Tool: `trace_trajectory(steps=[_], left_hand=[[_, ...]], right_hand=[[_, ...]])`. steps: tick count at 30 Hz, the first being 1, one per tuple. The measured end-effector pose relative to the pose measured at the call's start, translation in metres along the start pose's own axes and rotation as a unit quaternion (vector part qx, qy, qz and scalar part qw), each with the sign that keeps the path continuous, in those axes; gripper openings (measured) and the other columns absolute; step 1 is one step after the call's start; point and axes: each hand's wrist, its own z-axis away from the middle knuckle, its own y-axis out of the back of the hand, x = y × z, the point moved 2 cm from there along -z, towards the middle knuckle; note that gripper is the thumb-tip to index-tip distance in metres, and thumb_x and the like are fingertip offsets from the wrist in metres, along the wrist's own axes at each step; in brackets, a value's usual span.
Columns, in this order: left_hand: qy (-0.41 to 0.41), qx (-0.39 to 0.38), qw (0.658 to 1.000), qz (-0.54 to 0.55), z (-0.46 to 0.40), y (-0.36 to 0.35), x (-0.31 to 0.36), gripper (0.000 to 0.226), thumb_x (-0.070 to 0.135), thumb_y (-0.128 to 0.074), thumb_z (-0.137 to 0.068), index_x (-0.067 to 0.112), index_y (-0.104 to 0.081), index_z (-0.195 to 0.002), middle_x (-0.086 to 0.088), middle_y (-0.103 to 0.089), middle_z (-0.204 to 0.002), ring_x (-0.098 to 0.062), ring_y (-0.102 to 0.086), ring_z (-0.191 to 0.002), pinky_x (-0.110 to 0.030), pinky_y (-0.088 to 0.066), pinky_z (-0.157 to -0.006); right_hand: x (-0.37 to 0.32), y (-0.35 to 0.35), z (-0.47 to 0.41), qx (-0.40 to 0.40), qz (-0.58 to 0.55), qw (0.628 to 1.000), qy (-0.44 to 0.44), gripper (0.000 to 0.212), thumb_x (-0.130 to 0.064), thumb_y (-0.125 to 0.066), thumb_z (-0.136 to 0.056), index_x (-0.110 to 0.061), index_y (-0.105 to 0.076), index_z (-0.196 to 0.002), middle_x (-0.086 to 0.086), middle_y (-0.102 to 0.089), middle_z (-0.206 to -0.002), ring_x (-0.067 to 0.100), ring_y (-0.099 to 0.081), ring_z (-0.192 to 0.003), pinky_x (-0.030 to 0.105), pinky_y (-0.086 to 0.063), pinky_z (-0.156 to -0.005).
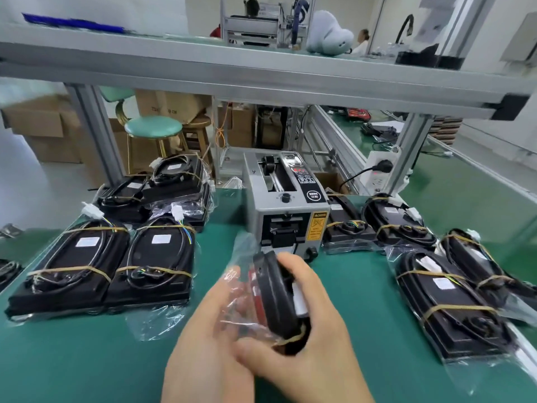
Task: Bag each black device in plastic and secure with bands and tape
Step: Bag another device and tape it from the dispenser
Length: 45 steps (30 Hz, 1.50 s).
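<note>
A black device [274, 295] stands on edge above the green mat, inside a clear plastic bag [241, 303], with a tan rubber band round its lower end. My right hand [313, 324] grips the device from the right, fingers curled over its top edge. My left hand [209, 330] holds the bag and the device's left face from below. Just behind stands the grey tape dispenser [286, 210].
Several bagged, banded black devices lie in a pile at the left [113, 257] and another at the right [447, 292]. The green mat [87, 359] covers the bench. An aluminium shelf [261, 74] spans overhead. A power strip [377, 170] stands behind the dispenser.
</note>
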Motion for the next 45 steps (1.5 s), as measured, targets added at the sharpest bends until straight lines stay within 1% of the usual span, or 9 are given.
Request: trace_trajectory(steps=[4, 7, 10, 16, 22, 31, 36, 40, 45], left_hand=[[-0.160, 0.029, 0.981, -0.101, -0.011, 0.005, 0.015, 0.062, 0.005, -0.069, -0.051, 0.020, -0.063, -0.110, -0.005, -0.068, -0.111, -0.014, -0.063, -0.093, -0.037, -0.047, -0.088], [-0.434, -0.048, 0.856, -0.277, -0.006, 0.000, 0.052, 0.052, 0.023, -0.073, -0.063, 0.039, -0.060, -0.111, 0.018, -0.061, -0.119, -0.001, -0.053, -0.118, -0.025, -0.037, -0.102], [-0.433, -0.199, 0.767, -0.429, -0.025, -0.015, 0.072, 0.031, 0.032, -0.066, -0.083, 0.033, -0.065, -0.114, 0.017, -0.063, -0.122, -0.001, -0.052, -0.122, -0.011, -0.036, -0.098], [-0.156, -0.296, 0.824, -0.458, -0.047, 0.011, 0.063, 0.043, 0.023, -0.076, -0.074, 0.040, -0.069, -0.112, 0.006, -0.071, -0.112, -0.013, -0.066, -0.105, -0.033, -0.053, -0.094], [-0.221, -0.267, 0.826, -0.445, -0.045, 0.028, 0.050, 0.060, 0.034, -0.072, -0.062, 0.051, -0.059, -0.118, 0.018, -0.067, -0.118, -0.006, -0.065, -0.107, -0.014, -0.048, -0.087], [-0.224, -0.260, 0.852, -0.394, -0.051, 0.028, 0.048, 0.047, 0.051, -0.075, -0.059, 0.042, -0.069, -0.104, 0.005, -0.074, -0.101, -0.011, -0.070, -0.092, -0.016, -0.052, -0.078], [-0.314, -0.105, 0.882, -0.335, -0.059, 0.047, 0.056, 0.043, 0.048, -0.078, -0.054, 0.044, -0.072, -0.096, 0.009, -0.075, -0.092, -0.005, -0.070, -0.080, -0.011, -0.053, -0.071], [-0.313, -0.079, 0.879, -0.350, -0.058, 0.048, 0.051, 0.048, 0.057, -0.072, -0.051, 0.046, -0.068, -0.098, 0.013, -0.073, -0.093, -0.002, -0.068, -0.079, -0.010, -0.052, -0.069], [-0.305, -0.100, 0.884, -0.340, -0.053, 0.048, 0.048, 0.047, 0.041, -0.078, -0.053, 0.050, -0.067, -0.097, 0.015, -0.072, -0.093, -0.002, -0.068, -0.077, -0.008, -0.050, -0.068]], right_hand=[[0.005, 0.027, -0.015, -0.024, -0.025, 0.999, 0.034, 0.069, -0.006, -0.078, -0.064, -0.032, -0.057, -0.124, -0.002, -0.064, -0.116, 0.012, -0.066, -0.091, 0.020, -0.051, -0.076], [0.014, 0.036, -0.022, -0.068, -0.083, 0.994, 0.027, 0.068, -0.002, -0.076, -0.064, -0.027, -0.058, -0.125, -0.004, -0.067, -0.114, 0.015, -0.068, -0.080, 0.021, -0.051, -0.070], [0.024, 0.036, -0.034, -0.081, -0.152, 0.985, 0.033, 0.064, -0.012, -0.077, -0.059, -0.024, -0.062, -0.121, 0.005, -0.069, -0.108, 0.030, -0.067, -0.082, 0.032, -0.051, -0.074], [0.033, 0.025, -0.051, -0.170, -0.240, 0.956, 0.015, 0.065, -0.008, -0.073, -0.060, -0.015, -0.062, -0.123, 0.006, -0.065, -0.117, 0.020, -0.063, -0.105, 0.028, -0.050, -0.086], [0.028, 0.035, -0.048, -0.061, -0.100, 0.986, 0.121, 0.046, -0.014, -0.078, -0.070, -0.022, -0.068, -0.114, 0.003, -0.055, -0.134, 0.026, -0.051, -0.128, 0.044, -0.041, -0.106], [0.021, 0.026, -0.015, 0.135, 0.190, 0.909, 0.345, 0.007, -0.011, -0.072, -0.079, -0.007, -0.078, -0.081, -0.002, -0.061, -0.096, 0.022, -0.060, -0.083, 0.027, -0.047, -0.075], [0.035, 0.032, -0.034, 0.181, 0.030, 0.977, 0.105, 0.006, -0.022, -0.068, -0.083, -0.024, -0.074, -0.086, -0.010, -0.068, -0.083, 0.004, -0.062, -0.078, 0.013, -0.046, -0.073], [0.061, 0.033, -0.080, 0.223, -0.044, 0.962, -0.151, 0.018, -0.016, -0.065, -0.087, -0.010, -0.069, -0.071, -0.005, -0.053, -0.059, 0.010, -0.046, -0.061, 0.023, -0.039, -0.061], [0.068, 0.026, -0.112, 0.251, -0.054, 0.943, -0.210, 0.023, -0.016, -0.066, -0.087, -0.019, -0.070, -0.064, -0.015, -0.050, -0.047, 0.010, -0.043, -0.056, 0.023, -0.038, -0.060]])
